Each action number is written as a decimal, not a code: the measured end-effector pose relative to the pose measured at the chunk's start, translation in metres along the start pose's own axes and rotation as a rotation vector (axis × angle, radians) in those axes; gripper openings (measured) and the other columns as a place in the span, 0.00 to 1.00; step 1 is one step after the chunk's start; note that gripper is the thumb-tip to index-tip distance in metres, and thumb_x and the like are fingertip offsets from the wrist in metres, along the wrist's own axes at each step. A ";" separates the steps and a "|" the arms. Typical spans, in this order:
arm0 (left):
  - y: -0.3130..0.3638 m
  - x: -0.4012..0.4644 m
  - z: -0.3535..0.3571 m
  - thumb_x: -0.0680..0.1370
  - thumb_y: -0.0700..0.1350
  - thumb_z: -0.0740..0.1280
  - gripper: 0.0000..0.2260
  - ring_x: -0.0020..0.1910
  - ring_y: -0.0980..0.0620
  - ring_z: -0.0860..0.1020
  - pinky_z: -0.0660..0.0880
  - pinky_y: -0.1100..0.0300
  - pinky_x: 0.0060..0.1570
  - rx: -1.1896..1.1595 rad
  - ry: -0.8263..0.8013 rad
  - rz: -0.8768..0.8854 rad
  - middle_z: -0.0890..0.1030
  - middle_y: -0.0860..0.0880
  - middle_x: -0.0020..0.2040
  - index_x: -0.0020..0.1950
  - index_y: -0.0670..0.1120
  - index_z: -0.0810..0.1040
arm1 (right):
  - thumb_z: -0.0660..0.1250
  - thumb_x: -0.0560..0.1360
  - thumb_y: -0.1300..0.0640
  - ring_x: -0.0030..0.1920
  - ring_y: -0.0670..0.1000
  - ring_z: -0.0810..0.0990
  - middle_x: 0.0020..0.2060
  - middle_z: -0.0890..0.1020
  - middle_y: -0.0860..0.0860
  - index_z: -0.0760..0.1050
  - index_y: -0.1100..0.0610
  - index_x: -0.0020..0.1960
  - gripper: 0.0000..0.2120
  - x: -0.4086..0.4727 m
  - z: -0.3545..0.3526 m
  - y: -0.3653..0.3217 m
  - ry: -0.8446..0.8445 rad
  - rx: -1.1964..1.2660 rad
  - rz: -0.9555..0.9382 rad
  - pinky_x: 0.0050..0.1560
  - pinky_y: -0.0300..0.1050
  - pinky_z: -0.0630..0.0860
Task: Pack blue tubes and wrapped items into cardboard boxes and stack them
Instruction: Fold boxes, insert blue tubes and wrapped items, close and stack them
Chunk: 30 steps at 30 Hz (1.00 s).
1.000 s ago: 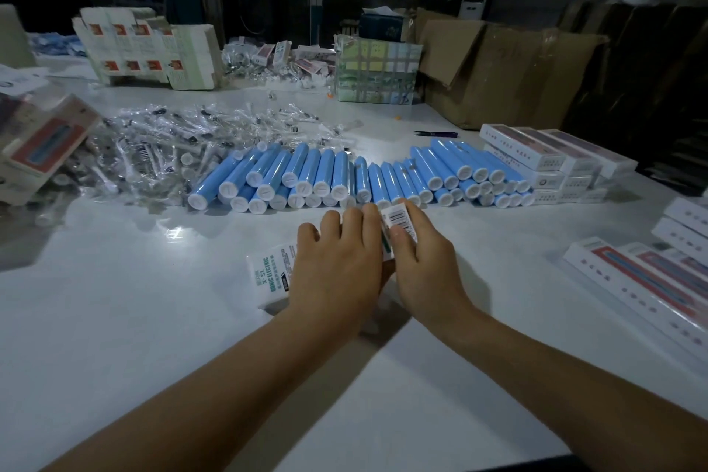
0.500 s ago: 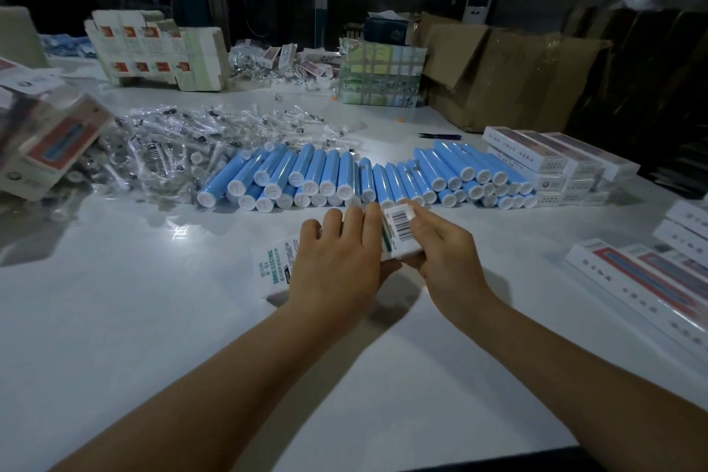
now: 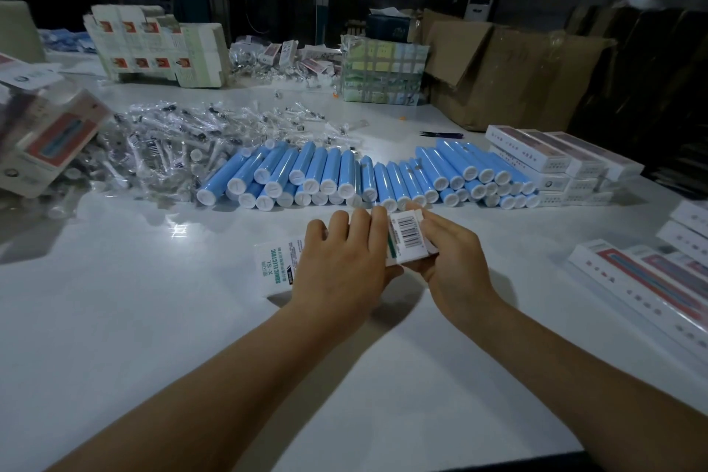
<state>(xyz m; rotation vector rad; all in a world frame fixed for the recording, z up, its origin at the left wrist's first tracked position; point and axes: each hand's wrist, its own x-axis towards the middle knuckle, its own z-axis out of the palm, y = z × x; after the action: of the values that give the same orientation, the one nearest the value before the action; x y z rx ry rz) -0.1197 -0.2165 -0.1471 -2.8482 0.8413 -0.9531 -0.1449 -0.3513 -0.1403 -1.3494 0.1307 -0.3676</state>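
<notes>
A long white product box (image 3: 276, 268) with green lettering and a barcode lies across the white table (image 3: 115, 318) in front of me. My left hand (image 3: 344, 264) covers its middle and grips it. My right hand (image 3: 452, 261) holds its right end, fingers curled around the barcode flap. Just behind lies a row of several blue tubes (image 3: 329, 172) with white caps. A heap of clear-wrapped items (image 3: 184, 142) spreads behind the tubes to the left.
Packed white boxes are stacked at the right (image 3: 555, 161) and near right (image 3: 651, 280). A tilted box (image 3: 46, 149) sits at the left. Flat printed cartons (image 3: 153, 46), a taped bundle (image 3: 383, 73) and a large brown carton (image 3: 509, 69) stand at the back.
The box's right end has lifted off the table and my right hand has slid from on top of it to gripping that end. My left hand stays on the middle.
</notes>
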 end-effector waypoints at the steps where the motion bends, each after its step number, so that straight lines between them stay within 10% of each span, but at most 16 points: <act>1: 0.001 0.000 0.000 0.74 0.63 0.63 0.32 0.48 0.46 0.76 0.73 0.50 0.47 0.008 -0.002 0.000 0.79 0.45 0.55 0.69 0.41 0.70 | 0.56 0.81 0.60 0.42 0.48 0.84 0.41 0.85 0.50 0.80 0.51 0.51 0.14 0.000 0.001 0.000 -0.003 0.010 0.006 0.38 0.42 0.79; 12: 0.000 -0.001 -0.003 0.74 0.61 0.62 0.30 0.46 0.43 0.77 0.75 0.48 0.44 -0.036 0.069 -0.016 0.79 0.42 0.52 0.66 0.39 0.73 | 0.53 0.82 0.55 0.52 0.48 0.80 0.53 0.78 0.49 0.66 0.51 0.71 0.18 -0.007 0.005 0.005 -0.012 -0.330 -0.183 0.44 0.39 0.79; 19: -0.004 0.002 -0.004 0.74 0.63 0.55 0.31 0.47 0.43 0.78 0.75 0.49 0.43 -0.074 0.035 -0.058 0.80 0.43 0.53 0.65 0.41 0.74 | 0.53 0.82 0.61 0.55 0.55 0.81 0.53 0.80 0.59 0.74 0.58 0.63 0.15 -0.003 0.003 -0.005 -0.107 0.094 0.044 0.48 0.46 0.79; 30: 0.001 0.000 -0.007 0.75 0.62 0.61 0.30 0.46 0.44 0.77 0.74 0.50 0.44 -0.056 -0.016 -0.044 0.79 0.42 0.53 0.66 0.40 0.71 | 0.53 0.82 0.58 0.49 0.41 0.81 0.51 0.79 0.46 0.69 0.46 0.63 0.13 -0.012 0.007 0.006 -0.038 -0.196 -0.173 0.41 0.34 0.78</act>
<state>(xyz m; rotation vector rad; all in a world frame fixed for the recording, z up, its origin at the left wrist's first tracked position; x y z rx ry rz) -0.1237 -0.2164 -0.1417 -2.9292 0.8206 -0.9241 -0.1531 -0.3403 -0.1459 -1.5658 0.0179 -0.4838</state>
